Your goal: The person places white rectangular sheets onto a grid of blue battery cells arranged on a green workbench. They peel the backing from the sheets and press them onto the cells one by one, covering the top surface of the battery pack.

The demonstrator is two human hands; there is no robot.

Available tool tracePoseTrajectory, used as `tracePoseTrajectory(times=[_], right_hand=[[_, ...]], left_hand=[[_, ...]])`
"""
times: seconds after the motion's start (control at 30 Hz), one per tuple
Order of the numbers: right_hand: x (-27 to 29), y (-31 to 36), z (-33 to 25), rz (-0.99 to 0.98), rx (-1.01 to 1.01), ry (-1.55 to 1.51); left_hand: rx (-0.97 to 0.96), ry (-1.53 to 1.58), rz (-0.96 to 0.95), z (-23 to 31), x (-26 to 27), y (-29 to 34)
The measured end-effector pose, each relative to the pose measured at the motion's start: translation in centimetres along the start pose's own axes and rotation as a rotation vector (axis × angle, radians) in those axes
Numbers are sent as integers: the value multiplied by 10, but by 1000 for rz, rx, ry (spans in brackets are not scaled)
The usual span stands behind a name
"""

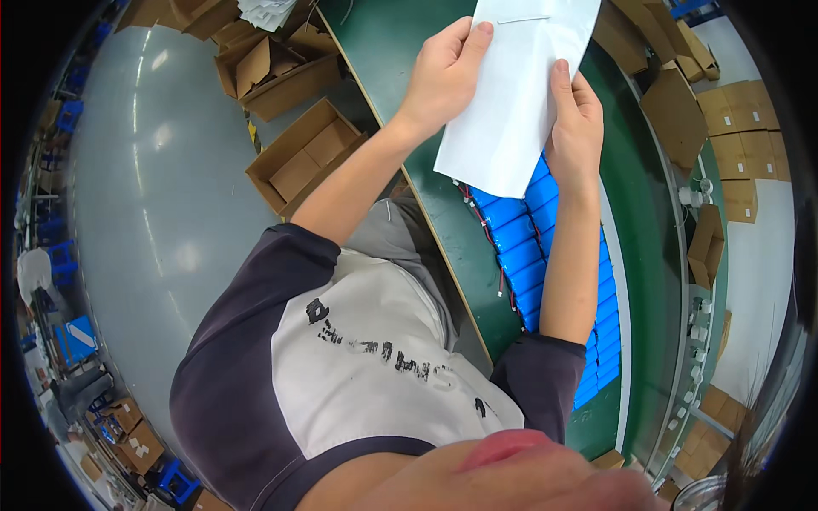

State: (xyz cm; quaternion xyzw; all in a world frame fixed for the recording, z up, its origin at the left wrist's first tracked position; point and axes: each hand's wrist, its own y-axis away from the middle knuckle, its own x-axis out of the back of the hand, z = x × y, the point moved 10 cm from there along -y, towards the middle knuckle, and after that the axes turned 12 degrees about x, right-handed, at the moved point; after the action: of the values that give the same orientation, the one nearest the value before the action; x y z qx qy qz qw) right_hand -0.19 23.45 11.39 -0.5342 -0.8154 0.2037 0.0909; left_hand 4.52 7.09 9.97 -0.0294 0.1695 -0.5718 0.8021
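A flat white pouch-like sheet (503, 111) hangs between my two hands over the green worktable. It has a thin slit or wire-like line near its upper end. My left hand (445, 72) pinches its left edge, thumb on top. On the opposite edge, my right hand (577, 128) grips with the thumb on the face and fingers behind. Below the sheet lie rows of blue shrink-wrapped battery packs (521, 255), partly covered by it and by my right forearm. Red and black leads with small white connectors (500, 289) run along their left side.
The green worktable (460, 247) has a pale edge on its left. Open cardboard boxes (307, 153) stand on the floor to the left. Beyond the table, a green conveyor-like strip (652, 255) runs past stacked cartons (741, 153) at the right.
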Motion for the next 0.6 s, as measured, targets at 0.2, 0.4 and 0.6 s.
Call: tracePoseTrajectory(times=[0.2,0.4,0.6], right_hand=[[-16,-1,-15,-198,-5,-637],[-26,6,-1,-187,-48,3],[14,-6,-26,-56,-19,-16]], left_hand=[[338,541,-65,-7,-25,8],[81,662,-643,-20,-57,27],[-105,-271,107,1,57,-5]])
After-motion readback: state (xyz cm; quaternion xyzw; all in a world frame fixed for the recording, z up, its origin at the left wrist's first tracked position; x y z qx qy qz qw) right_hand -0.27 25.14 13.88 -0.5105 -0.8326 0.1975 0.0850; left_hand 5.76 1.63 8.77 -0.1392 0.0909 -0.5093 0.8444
